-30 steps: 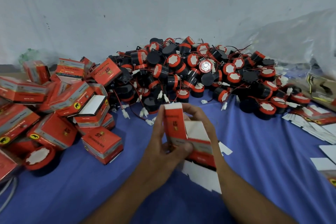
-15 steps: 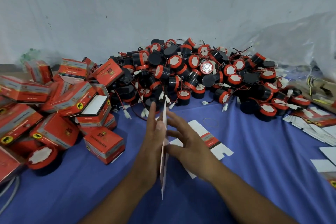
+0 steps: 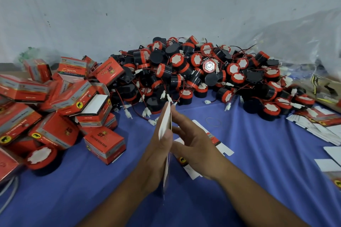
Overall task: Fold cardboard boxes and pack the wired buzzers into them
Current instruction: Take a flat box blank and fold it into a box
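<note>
Thumb and straight fingers of the left hand (image 3: 156, 153) pinch a flattened cardboard box (image 3: 165, 121), held upright and edge-on. Right hand (image 3: 195, 145), fingers spread and straight, touches its right face. Wired buzzers (image 3: 203, 72) are heaped on the far side. A second ago the box stood half open; now it is flat.

I read a gold "ST" on the top of the nearest red box (image 3: 104, 137). The same "ST" sat upside down on the tilted red box (image 3: 108, 71) further back. The smaller print on both boxes was too blurred for me to read.
</note>
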